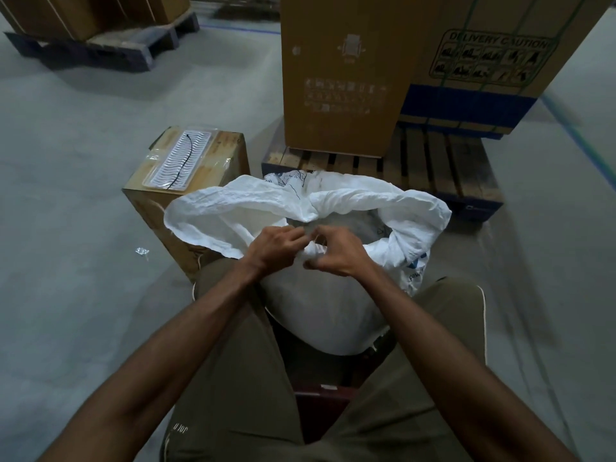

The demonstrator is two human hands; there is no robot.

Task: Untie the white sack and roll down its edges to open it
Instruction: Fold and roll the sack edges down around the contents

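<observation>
Seated person, knees apart; white sack stands on the floor between the legs, its bulging body nearest the camera and its mouth just beyond

Left hand and right hand meet at the near rim of the sack. Fingers of both are curled and pinching a bunched twist of white fabric between them. A thin pale strand seems to run between the fingertips; too small to tell if it is the tie or a loose thread

Beyond the hands the mouth is partly spread: the far rim already folds outward in a thick crumpled roll, pinched together at one spot in the middle. Judgement: untying at the near side is not yet finished, rolling half done

Risks, judged:
- pulling the wrong strand would tighten the knot instead of freeing it
- a hard tug could tip the sack off its base, since only the legs steady it
- woven fabric may fray or tear at the pinch

Left of the sack, touching or just beside it, a small cardboard box with a plastic tray on top. Further back, a wooden pallet carrying tall cartons
</observation>
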